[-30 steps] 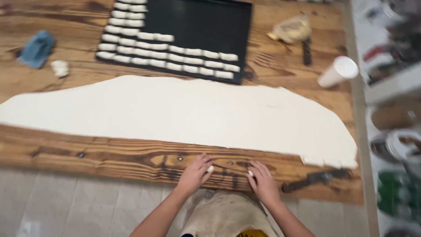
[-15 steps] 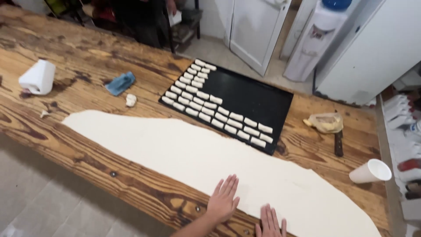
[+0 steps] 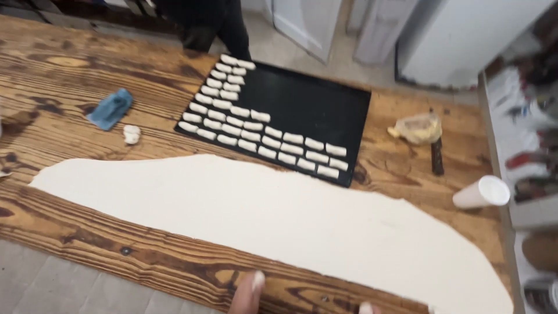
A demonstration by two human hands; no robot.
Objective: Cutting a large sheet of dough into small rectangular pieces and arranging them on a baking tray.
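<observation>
A long, thin sheet of pale dough point(image 3: 279, 218) lies across the wooden table point(image 3: 64, 75). Behind it sits a black baking tray point(image 3: 314, 104) with rows of small rolled dough pieces point(image 3: 250, 125) filling its left and front parts. My left hand point(image 3: 247, 295) shows only at the bottom edge, a finger resting on the bare wood just in front of the dough, holding nothing. Of my right hand point(image 3: 366, 308) only a fingertip is in view, near the dough's front edge.
A blue cloth point(image 3: 109, 108) and a small dough lump point(image 3: 132, 134) lie left of the tray. To the right are a crumpled plastic bag point(image 3: 417, 128), a dark-handled knife point(image 3: 436, 156) and a tipped white cup point(image 3: 481, 192). A person in dark trousers point(image 3: 209, 26) stands beyond the table.
The view has swung and my hands have slid back off the dough toward the table's front edge, so they are now mostly out of frame.
</observation>
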